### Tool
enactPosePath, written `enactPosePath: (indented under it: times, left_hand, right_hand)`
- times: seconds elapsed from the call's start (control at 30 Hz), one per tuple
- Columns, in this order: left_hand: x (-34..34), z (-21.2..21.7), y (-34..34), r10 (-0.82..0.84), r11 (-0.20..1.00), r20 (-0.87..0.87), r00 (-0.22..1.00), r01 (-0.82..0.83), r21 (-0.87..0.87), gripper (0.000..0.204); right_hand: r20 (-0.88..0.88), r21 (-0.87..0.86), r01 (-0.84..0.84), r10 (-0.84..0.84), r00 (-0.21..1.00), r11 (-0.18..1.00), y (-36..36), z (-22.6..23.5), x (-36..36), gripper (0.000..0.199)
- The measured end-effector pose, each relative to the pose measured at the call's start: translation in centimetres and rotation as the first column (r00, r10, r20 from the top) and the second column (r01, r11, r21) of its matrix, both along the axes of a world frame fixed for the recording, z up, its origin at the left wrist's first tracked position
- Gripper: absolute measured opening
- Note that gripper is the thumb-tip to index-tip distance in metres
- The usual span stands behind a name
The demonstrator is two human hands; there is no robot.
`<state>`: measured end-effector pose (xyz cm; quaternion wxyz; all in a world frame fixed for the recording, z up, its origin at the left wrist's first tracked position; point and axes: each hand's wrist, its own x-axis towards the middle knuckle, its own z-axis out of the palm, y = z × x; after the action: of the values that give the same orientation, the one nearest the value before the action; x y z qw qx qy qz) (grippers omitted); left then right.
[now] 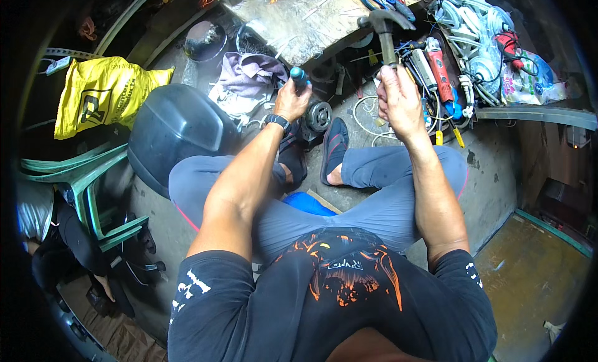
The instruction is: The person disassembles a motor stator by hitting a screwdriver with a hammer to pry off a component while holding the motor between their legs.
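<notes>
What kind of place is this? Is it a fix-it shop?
Probably a small repair workshop. The right hand raises a hammer, the left hand grips a blue-handled tool over a round metal part, and a red power tool lies among tangled cables on the concrete floor.

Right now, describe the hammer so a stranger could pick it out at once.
Find the worn wooden board at the top of the view. Just below its right corner, the right hand grips a hammer upright. It alone has a dark metal claw head, raised above the cluttered tools.
</notes>
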<state>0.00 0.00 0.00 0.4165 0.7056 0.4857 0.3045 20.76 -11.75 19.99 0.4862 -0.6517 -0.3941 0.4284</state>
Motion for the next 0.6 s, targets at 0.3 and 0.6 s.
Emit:
enactPosePath:
  times: [0.3,0.6]
  left_hand:
    - [0.8,0.8,0.9,-0.125,0.990,-0.122,0.985,0.132,0.047,0.030]
    - [0.8,0.2,0.8,-0.183,0.983,-0.120,0.976,0.185,0.008,0.034]
  right_hand:
    - [0.088,-0.107,-0.065,0.075,0.993,0.992,0.1,-3.2,-0.2,0.029]
    - [0.495,-0.192,-0.226,0.293,0.818,0.955,1.4,-1.2,-1.9,0.044]
